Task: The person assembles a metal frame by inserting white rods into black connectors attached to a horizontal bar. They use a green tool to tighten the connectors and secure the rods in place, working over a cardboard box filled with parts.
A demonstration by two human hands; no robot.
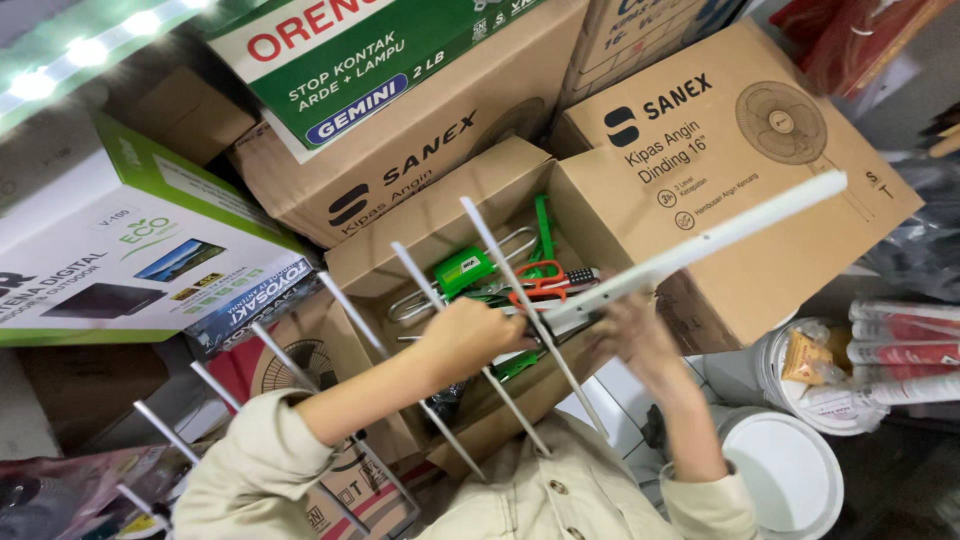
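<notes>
A white antenna boom (700, 245) with several thin metal rods (500, 265) across it runs from upper right to lower left. My left hand (470, 335) is closed around the boom near its middle, among the rods. My right hand (630, 335) grips the boom from below, just right of the left hand. Behind the hands is an open cardboard box (420, 225). It holds green packaged parts (462, 268), bent metal clamps and orange-handled scissors (540, 283). My beige sleeves and jacket fill the bottom of the view.
Large brown fan cartons (700, 130) are stacked behind and to the right. A white and green flat box (110, 250) lies at the left. White buckets (790, 470) and rolled red and white packets (905, 340) stand at the right.
</notes>
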